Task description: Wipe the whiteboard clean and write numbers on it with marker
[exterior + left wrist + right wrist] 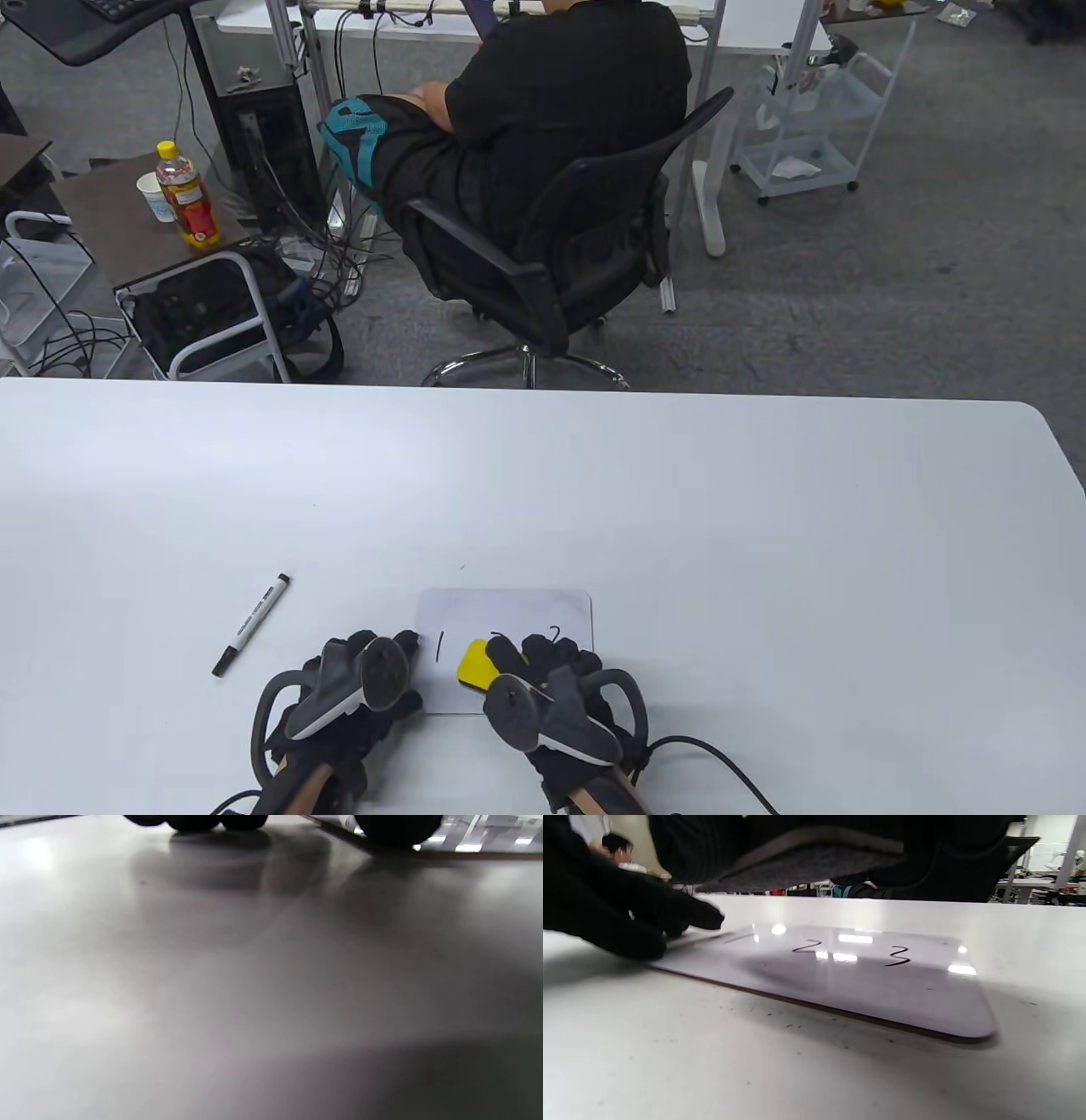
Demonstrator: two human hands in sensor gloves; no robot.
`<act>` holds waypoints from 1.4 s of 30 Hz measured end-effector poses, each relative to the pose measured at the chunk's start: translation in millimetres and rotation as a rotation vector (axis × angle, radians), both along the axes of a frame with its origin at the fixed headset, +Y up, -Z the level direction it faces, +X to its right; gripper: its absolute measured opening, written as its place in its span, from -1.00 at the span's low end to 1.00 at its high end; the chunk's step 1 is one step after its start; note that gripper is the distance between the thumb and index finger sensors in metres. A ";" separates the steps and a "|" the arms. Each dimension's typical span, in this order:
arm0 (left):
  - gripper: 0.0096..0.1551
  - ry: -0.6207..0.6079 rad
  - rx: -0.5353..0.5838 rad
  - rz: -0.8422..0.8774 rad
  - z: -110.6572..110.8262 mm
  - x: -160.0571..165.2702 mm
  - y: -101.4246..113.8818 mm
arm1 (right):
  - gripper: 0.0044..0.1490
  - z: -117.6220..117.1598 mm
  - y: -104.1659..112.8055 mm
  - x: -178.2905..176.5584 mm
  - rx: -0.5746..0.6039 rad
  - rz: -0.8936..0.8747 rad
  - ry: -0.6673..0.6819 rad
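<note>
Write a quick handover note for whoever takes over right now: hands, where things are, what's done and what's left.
Left hand: fingertips rest on the left edge of the whiteboard, steadying it; it holds nothing.
Right hand: grips the yellow eraser, felt side down, just above the board and not touching it.
Whiteboard: flat on the white table, near the front edge, with 1, 2, 3 written on it.
Marker: capped, lying on the table left of the board, untouched.
Done: eraser in hand.
Left: wipe off all three digits, put the eraser down, pick up the marker, write the new numbers.
</note>
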State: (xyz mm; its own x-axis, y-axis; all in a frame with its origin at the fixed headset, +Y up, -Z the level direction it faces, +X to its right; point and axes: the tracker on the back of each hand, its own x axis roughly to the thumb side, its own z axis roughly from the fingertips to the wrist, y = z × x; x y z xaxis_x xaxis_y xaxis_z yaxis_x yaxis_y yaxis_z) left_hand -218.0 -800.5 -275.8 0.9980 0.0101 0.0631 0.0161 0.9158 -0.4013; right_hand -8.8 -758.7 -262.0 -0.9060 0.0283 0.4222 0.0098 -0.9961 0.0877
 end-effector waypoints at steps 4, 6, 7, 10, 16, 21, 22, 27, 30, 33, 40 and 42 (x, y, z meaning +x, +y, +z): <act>-0.24 -0.009 -0.045 0.007 -1.7 0.6 -1.8 | -0.15 -15.4 -9.7 -20.8 -0.072 0.050 0.012; -0.24 -0.008 -0.066 0.021 -2.6 -0.5 -2.9 | -0.15 -20.3 -13.8 -28.4 -0.088 0.058 0.019; -0.24 -0.004 -0.075 0.029 -3.2 -1.3 -3.2 | -0.16 -21.9 -15.8 -32.2 -0.088 0.063 0.027; -0.24 0.001 -0.082 0.041 -4.4 -2.2 -3.5 | -0.18 -28.5 -22.8 -45.0 -0.076 0.118 0.042; -0.24 0.003 -0.079 0.038 -4.6 -2.0 -3.7 | -0.20 -55.2 -26.5 -51.9 -0.027 0.152 -0.083; -0.24 0.003 -0.088 0.035 -4.9 -1.7 -3.3 | -0.20 -33.8 -25.4 -51.5 -0.058 0.155 0.078; -0.25 0.003 -0.089 0.033 -4.9 -1.6 -3.3 | -0.20 -30.1 -24.6 -50.5 -0.090 0.145 0.126; -0.25 0.001 -0.091 0.027 -5.3 -1.1 -3.5 | -0.20 -48.5 -22.3 -44.7 -0.126 0.175 0.051; -0.25 0.002 -0.088 0.022 -5.4 -0.9 -3.2 | -0.19 -68.8 -26.5 -42.5 -0.038 0.260 -0.116; -0.25 0.000 -0.086 0.013 -5.4 -0.1 -3.1 | -0.19 -65.3 -28.6 -47.3 -0.056 0.208 -0.117; -0.25 0.003 -0.088 0.016 -5.7 0.0 -3.2 | -0.19 -62.4 -22.2 -51.0 -0.095 0.228 -0.001; -0.26 0.003 -0.087 0.017 -5.7 -0.2 -3.4 | -0.19 -70.9 -26.0 -49.7 -0.046 0.265 -0.113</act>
State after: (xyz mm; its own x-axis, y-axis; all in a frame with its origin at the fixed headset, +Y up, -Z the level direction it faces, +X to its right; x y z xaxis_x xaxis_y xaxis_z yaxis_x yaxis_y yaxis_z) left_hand -218.2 -803.9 -281.5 0.9978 0.0320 0.0583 -0.0001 0.8776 -0.4793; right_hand -58.5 -784.7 -332.9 -0.9255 -0.1989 0.3222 0.2568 -0.9551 0.1480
